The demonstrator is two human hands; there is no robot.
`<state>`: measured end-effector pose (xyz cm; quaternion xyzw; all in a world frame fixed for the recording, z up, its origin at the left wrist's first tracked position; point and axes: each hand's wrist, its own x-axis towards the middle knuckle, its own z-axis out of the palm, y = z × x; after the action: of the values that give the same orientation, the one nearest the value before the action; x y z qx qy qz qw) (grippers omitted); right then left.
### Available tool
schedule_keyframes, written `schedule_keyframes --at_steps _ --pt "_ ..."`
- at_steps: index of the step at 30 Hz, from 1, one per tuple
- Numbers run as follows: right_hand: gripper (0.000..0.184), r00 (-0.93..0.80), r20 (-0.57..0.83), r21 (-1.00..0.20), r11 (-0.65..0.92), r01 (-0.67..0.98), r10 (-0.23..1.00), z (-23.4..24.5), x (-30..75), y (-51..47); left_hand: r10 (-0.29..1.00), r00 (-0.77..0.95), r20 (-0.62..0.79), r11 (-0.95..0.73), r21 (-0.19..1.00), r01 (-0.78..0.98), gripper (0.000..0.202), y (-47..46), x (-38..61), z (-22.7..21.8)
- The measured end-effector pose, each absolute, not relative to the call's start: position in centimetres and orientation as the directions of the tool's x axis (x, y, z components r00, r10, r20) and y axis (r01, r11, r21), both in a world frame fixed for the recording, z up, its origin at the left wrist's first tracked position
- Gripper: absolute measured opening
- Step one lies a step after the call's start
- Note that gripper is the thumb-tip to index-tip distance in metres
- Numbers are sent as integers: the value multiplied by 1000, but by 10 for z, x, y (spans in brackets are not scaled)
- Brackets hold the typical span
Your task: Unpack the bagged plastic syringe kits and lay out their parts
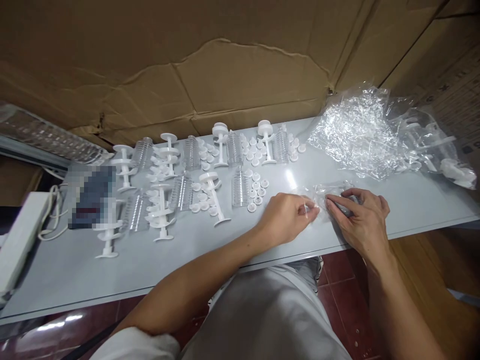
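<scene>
My left hand (287,216) and my right hand (362,215) meet near the front edge of the grey table (150,265). Both pinch a small clear plastic bag (326,192) that lies flat between them, the left at its near left corner, the right pressing on its right side. What is inside the bag I cannot make out. Just left of my left hand lie small white round caps (257,192) and a clear ribbed tube (240,186).
Rows of white plungers (161,215), clear ribbed tubes and caps fill the table's left and middle. A heap of clear bags (360,130) sits at the back right. Cardboard (232,65) walls the far side. A white power strip (22,235) lies at the left edge.
</scene>
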<state>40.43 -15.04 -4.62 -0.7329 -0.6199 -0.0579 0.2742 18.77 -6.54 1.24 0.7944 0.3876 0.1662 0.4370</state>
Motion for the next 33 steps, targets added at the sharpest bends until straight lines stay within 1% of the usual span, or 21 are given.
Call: schedule_keyframes --at_steps 2,3,6,8,9,11,13,15,17,19,20,22,23,25,27,29,31,33 --pt "30 222 426 -327 -79 942 877 -45 405 -151 777 630 -9 -325 850 414 15 -75 164 20" --pt "29 217 429 -321 -77 944 877 -42 404 -151 791 609 58 -367 842 395 13 -80 153 24" --pt "23 217 499 -321 -54 946 839 -22 392 -151 839 435 326 -493 794 356 7 -91 130 34" --pt "19 218 548 -402 26 915 808 0 377 -150 816 344 464 -564 770 299 4 -95 129 35" --pt "19 207 542 -474 93 876 815 11 368 -149 796 332 507 -594 760 264 3 -96 132 35" --pt "18 167 458 -644 196 740 873 29 350 -147 772 336 539 -621 752 219 4 -96 141 31" --pt "11 133 345 -777 203 596 929 41 338 -144 776 347 527 -610 768 196 6 -95 149 28" --pt "6 120 248 -850 157 503 961 45 336 -141 796 341 500 -575 800 169 6 -93 153 24" --pt "8 125 165 -880 88 467 978 45 344 -134 809 331 485 -553 820 150 8 -92 151 21" --pt "16 199 117 -860 -1 511 973 44 360 -121 803 346 485 -562 809 171 16 -96 146 16" --pt "20 252 108 -824 -55 565 962 44 368 -111 789 369 491 -580 793 187 21 -98 143 14" --pt "25 317 113 -687 -156 709 941 43 383 -83 739 441 509 -637 741 213 27 -106 138 9" --pt "27 307 84 -603 -197 773 948 43 387 -67 707 478 521 -672 706 224 26 -109 135 6" --pt "28 267 29 -457 -224 861 963 41 390 -35 642 547 537 -737 629 247 19 -115 132 1" --pt "26 242 9 -372 -221 901 970 38 387 -10 595 600 534 -782 558 279 16 -118 130 -2" --pt "29 226 10 -363 -207 908 974 37 382 0 578 645 500 -798 512 318 16 -119 129 -3" --pt "44 207 22 -383 -183 905 978 39 381 -8 570 690 447 -805 473 359 19 -118 128 -2" --pt "61 140 40 -377 -115 919 989 43 385 -32 565 735 375 -809 430 402 25 -117 127 -2"
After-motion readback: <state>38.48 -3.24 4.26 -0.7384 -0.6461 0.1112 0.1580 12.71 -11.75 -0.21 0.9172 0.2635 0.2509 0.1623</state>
